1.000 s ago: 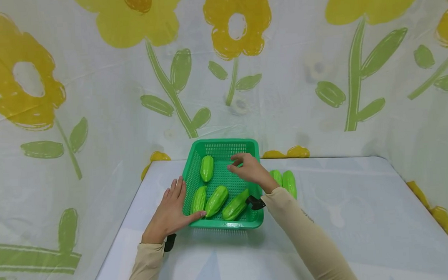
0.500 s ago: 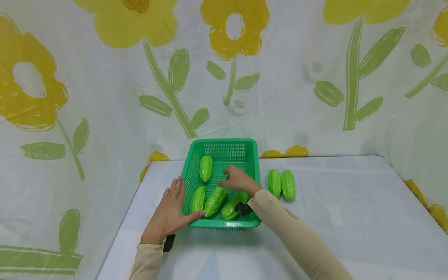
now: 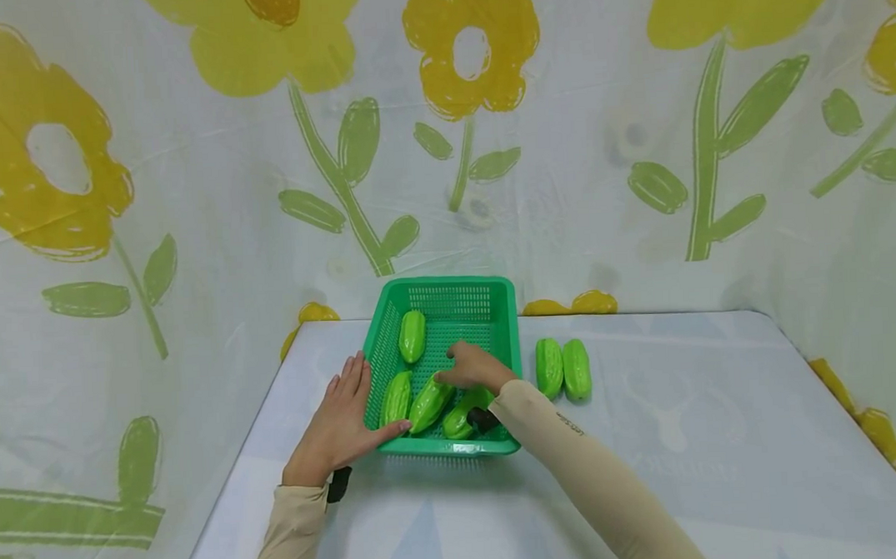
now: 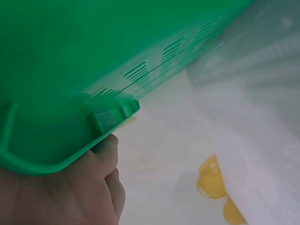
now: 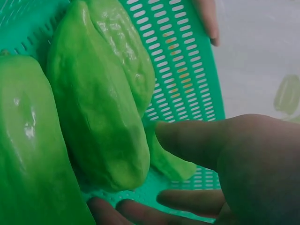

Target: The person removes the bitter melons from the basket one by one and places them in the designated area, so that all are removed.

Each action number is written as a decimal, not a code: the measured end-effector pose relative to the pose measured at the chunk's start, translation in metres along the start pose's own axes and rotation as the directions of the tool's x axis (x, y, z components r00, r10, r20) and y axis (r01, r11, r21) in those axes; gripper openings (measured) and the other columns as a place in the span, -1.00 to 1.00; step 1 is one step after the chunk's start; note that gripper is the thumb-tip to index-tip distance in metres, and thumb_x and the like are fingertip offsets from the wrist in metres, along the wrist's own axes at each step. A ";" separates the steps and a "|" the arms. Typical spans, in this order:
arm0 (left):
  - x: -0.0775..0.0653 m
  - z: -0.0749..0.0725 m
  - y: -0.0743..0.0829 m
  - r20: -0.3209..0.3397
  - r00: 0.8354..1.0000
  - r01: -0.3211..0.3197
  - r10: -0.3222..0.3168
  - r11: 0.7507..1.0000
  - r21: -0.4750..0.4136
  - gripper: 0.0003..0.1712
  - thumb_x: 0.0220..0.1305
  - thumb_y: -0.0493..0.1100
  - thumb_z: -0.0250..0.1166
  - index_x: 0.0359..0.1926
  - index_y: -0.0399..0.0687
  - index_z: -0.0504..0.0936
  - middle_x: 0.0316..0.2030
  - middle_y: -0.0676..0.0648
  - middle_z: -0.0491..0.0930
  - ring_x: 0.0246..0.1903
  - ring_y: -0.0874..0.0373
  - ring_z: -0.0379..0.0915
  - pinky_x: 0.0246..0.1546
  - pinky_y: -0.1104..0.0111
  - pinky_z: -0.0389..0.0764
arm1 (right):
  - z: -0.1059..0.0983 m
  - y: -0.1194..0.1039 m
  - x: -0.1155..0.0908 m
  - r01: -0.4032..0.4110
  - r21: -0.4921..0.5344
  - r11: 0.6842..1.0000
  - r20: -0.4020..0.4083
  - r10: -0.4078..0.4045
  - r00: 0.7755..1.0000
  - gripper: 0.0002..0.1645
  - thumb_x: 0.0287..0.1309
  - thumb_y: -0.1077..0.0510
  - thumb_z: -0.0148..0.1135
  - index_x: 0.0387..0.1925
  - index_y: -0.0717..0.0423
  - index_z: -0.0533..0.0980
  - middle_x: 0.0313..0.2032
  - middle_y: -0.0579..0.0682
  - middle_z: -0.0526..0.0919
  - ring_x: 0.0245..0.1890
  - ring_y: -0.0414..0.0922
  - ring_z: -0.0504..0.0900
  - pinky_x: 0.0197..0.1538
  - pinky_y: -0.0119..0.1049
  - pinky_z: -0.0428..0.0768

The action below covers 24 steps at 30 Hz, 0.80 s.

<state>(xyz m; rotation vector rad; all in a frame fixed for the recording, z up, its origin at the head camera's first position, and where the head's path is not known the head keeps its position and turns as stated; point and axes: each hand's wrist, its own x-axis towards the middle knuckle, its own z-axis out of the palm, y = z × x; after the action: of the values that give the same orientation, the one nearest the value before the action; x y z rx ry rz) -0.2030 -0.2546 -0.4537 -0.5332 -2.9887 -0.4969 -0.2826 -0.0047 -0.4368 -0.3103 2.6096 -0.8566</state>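
My left hand (image 3: 342, 426) lies on the green plastic basket's (image 3: 451, 281) left edge, fingers straight along the rim and thumb across the front corner. In the left wrist view, its fingers (image 4: 105, 157) touch the rim. My right hand (image 3: 478, 368) is inside the basket at the far end of the middle bitter melon (image 3: 428, 405). The right wrist view shows the thumb (image 5: 187, 138) right at that melon's (image 5: 96, 112) side, with the fingers spread beyond its end. Beside it lie a left melon (image 3: 396, 400) and a right one (image 3: 460, 421), partly hidden by the right wrist.
Farther back in the basket is another bitter melon (image 3: 412, 337). Two more bitter melons, one nearer (image 3: 549, 367) and one farther right (image 3: 576, 370), lie side by side on the white table (image 3: 696, 460). A flower-printed curtain (image 3: 578, 157) rises behind the table.
My right hand has moved left and toward me, from the basket's right side to the middle bitter melon, lowering slightly at the end. The left hand and basket have stayed put.
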 end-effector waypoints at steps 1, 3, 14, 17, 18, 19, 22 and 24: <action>0.000 0.000 0.000 0.001 1.000 0.000 0.000 1.000 0.000 0.37 0.19 0.52 0.26 0.60 -0.42 -0.01 0.66 -0.32 -0.15 0.65 -0.27 -0.20 0.60 -0.21 0.02 | 0.000 0.000 0.000 -0.006 -0.004 1.000 0.002 0.006 1.000 -0.20 0.36 -0.11 0.31 0.42 0.31 0.40 0.39 0.23 0.51 0.38 0.16 0.52 0.37 0.10 0.55; 0.000 0.000 0.000 0.002 1.000 0.000 0.000 1.000 0.000 0.37 0.19 0.52 0.26 0.60 -0.42 -0.01 0.66 -0.32 -0.15 0.65 -0.27 -0.20 0.60 -0.21 0.02 | 0.000 0.000 0.001 -0.016 -0.013 1.000 0.008 0.016 1.000 -0.20 0.35 -0.12 0.32 0.42 0.30 0.40 0.39 0.22 0.51 0.38 0.15 0.52 0.37 0.09 0.55; 0.000 0.000 0.000 0.006 1.000 -0.001 0.001 1.000 -0.001 0.37 0.20 0.52 0.26 0.59 -0.43 -0.01 0.65 -0.33 -0.14 0.65 -0.28 -0.20 0.59 -0.23 0.02 | -0.001 -0.002 -0.001 -0.024 -0.031 0.999 0.038 0.025 0.999 -0.21 0.33 -0.13 0.34 0.36 0.34 0.44 0.31 0.24 0.57 0.20 0.08 0.64 0.25 0.01 0.64; 0.000 0.001 -0.001 0.011 1.000 0.002 -0.002 1.000 0.000 0.38 0.19 0.52 0.26 0.60 -0.42 -0.02 0.66 -0.32 -0.15 0.65 -0.28 -0.21 0.60 -0.22 0.01 | -0.001 -0.002 0.000 -0.032 -0.031 0.999 0.044 0.034 0.998 -0.21 0.32 -0.12 0.35 0.35 0.34 0.44 0.27 0.24 0.60 0.02 0.00 0.67 0.13 -0.05 0.67; 0.000 0.001 -0.001 0.012 1.000 0.003 -0.003 1.000 0.000 0.38 0.19 0.53 0.26 0.60 -0.42 -0.02 0.66 -0.32 -0.15 0.65 -0.27 -0.21 0.60 -0.22 0.01 | 0.000 -0.001 0.001 -0.037 -0.031 0.999 0.045 0.038 0.998 -0.21 0.32 -0.12 0.35 0.35 0.34 0.45 0.26 0.23 0.61 -0.03 -0.02 0.66 0.10 -0.07 0.67; 0.001 0.001 -0.001 0.012 1.000 0.003 -0.003 1.000 0.000 0.38 0.19 0.53 0.25 0.60 -0.42 -0.02 0.66 -0.32 -0.16 0.65 -0.27 -0.21 0.60 -0.22 0.01 | 0.000 -0.001 0.001 -0.039 -0.028 0.999 0.045 0.040 0.998 -0.21 0.31 -0.12 0.36 0.35 0.34 0.45 0.25 0.23 0.62 -0.06 -0.03 0.65 0.07 -0.09 0.67; 0.001 0.001 -0.001 0.015 1.000 0.006 -0.006 1.000 -0.002 0.38 0.19 0.53 0.25 0.60 -0.41 -0.03 0.66 -0.32 -0.16 0.65 -0.27 -0.22 0.61 -0.21 0.00 | 0.002 0.000 0.003 -0.034 -0.023 0.999 0.047 0.035 0.998 -0.21 0.30 -0.11 0.37 0.35 0.33 0.46 0.27 0.21 0.61 -0.01 -0.02 0.66 0.09 -0.09 0.68; 0.001 0.001 -0.001 0.016 1.000 0.007 -0.007 1.000 -0.003 0.39 0.19 0.54 0.25 0.60 -0.41 -0.03 0.66 -0.32 -0.16 0.65 -0.27 -0.22 0.61 -0.21 0.00 | 0.003 0.000 0.003 -0.029 -0.021 0.999 0.050 0.030 0.998 -0.22 0.30 -0.11 0.38 0.35 0.32 0.46 0.29 0.21 0.60 0.08 0.02 0.67 0.15 -0.06 0.67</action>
<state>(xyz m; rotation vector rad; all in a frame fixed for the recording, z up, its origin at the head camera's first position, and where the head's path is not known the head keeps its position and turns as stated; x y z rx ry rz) -0.2040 -0.2551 -0.4552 -0.5300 -3.0064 -0.4994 -0.2842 -0.0070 -0.4398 -0.2943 2.5718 -0.8026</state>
